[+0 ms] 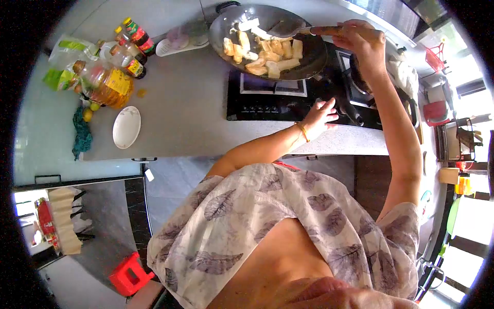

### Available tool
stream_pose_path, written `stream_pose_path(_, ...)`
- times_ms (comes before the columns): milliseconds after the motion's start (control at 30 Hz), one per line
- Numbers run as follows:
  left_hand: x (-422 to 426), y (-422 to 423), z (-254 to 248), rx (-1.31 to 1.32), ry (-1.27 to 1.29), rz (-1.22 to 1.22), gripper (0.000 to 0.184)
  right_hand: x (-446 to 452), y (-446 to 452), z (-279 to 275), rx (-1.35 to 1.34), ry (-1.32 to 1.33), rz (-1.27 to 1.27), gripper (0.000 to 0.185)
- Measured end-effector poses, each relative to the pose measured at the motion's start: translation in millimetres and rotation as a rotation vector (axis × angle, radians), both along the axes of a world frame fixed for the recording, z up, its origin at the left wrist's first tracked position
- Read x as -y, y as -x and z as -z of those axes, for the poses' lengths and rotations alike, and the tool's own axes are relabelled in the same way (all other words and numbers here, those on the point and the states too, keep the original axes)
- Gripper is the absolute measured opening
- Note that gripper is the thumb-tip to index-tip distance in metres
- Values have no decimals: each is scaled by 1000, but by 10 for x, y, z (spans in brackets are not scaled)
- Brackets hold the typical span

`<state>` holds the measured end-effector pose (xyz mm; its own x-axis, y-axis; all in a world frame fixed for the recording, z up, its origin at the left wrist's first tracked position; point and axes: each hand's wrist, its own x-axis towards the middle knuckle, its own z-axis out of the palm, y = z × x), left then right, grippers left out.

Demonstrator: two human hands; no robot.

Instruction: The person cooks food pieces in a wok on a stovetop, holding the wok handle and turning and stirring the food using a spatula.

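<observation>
A dark wok (234,23) sits over the black gas stove (236,100). Pale strips and chunks of food (267,51), some browned, lie in it; their kind is unclear. My right hand (358,38) is wrapped round the wooden handle of a spatula (324,31), whose metal end reaches down among the pieces. Close beside the wok's black handle (351,110), my left hand (320,118) hovers at the stove's front edge with its fingers apart and nothing in them.
Sauce bottles (139,37), a large oil jug (110,85) and a white oval plate (126,127) stand on the counter (177,103) at left. A teal cloth (81,133) lies near its left end. A red stool (131,275) is on the floor.
</observation>
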<state>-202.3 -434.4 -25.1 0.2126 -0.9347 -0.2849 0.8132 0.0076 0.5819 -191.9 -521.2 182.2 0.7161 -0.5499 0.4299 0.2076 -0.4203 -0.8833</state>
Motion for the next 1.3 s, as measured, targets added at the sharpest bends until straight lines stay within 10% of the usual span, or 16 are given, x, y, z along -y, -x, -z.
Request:
stream_pose_path(467, 773, 626, -305, 28, -71, -701, 36, 590, 270, -39, 53, 46, -69, 18)
stream_pose_path(700, -76, 553, -550, 220, -150, -565, 12, 757, 145, -12, 18, 248, -59, 12)
stream_pose_path(1300, -1159, 77, -868, 564, -227, -202, 19, 991, -170, 243, -131, 980, -214, 18)
